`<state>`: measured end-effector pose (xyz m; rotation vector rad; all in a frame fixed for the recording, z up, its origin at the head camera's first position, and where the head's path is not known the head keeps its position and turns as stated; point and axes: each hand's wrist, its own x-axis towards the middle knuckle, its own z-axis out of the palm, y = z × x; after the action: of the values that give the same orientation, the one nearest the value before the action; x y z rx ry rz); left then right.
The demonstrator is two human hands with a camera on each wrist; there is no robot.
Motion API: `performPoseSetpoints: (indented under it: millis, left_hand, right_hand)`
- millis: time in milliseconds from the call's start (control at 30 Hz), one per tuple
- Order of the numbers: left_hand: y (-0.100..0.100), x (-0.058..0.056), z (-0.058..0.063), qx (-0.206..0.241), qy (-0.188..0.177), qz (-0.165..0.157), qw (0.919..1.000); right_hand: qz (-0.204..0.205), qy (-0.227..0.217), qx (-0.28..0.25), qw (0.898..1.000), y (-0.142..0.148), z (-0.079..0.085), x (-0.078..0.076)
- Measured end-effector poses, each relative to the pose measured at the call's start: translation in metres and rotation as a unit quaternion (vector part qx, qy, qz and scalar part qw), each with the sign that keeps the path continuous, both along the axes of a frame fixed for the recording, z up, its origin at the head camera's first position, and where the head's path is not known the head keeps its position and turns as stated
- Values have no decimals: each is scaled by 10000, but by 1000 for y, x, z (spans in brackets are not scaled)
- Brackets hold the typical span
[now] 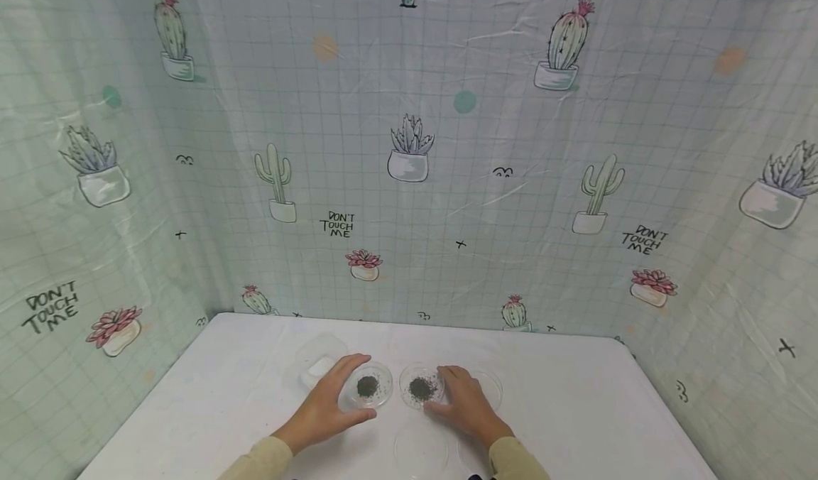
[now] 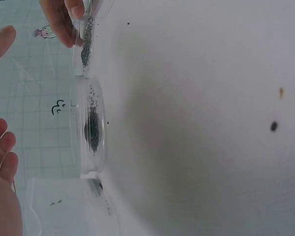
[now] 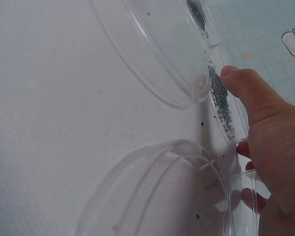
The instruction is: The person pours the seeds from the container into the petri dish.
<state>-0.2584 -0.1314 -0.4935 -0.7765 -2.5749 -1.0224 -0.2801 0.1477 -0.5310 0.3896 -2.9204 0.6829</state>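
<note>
Two clear petri dishes stand side by side on the white table, each with a heap of dark grains. My left hand [image 1: 322,410] is spread around the left petri dish [image 1: 387,379]; in the left wrist view its fingertips [image 2: 8,167] and thumb are apart from that dish. The right petri dish [image 1: 405,382] is in my right hand [image 1: 471,410], which holds it by the rim, thumb on the near side and fingers on the far side. In the right wrist view the thumb [image 3: 250,88] lies against the dish wall, beside the dark grains [image 3: 219,96].
A clear plastic container [image 1: 332,343] with something white in it stands left of the dishes. Clear round dishes or lids lie behind my right hand [image 1: 499,389] and in front [image 1: 422,454]. Stray grains dot the table [image 1: 575,409]. A cactus-print curtain [image 1: 447,238] rises behind.
</note>
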Motion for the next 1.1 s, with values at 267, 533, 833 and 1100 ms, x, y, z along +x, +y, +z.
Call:
performPoseSetpoints:
  millis: [267,533,833,1100]
  left_hand:
    - [7,4,0,-128,-160,-530,9984]
    - [11,3,-5,-358,-66,-886,9954]
    - [15,4,-6,-681,267,-1222,9898]
    - [21,6,-8,-872,252,-1544,9838]
  right_hand:
    - [-18,-8,29,10000,0,0,-1]
    - [-35,-55,45,10000,0,1,-1]
    - [-143,-208,31,9997,-2,2,0]
    - [-101,-69,96,9999,-2,1,0]
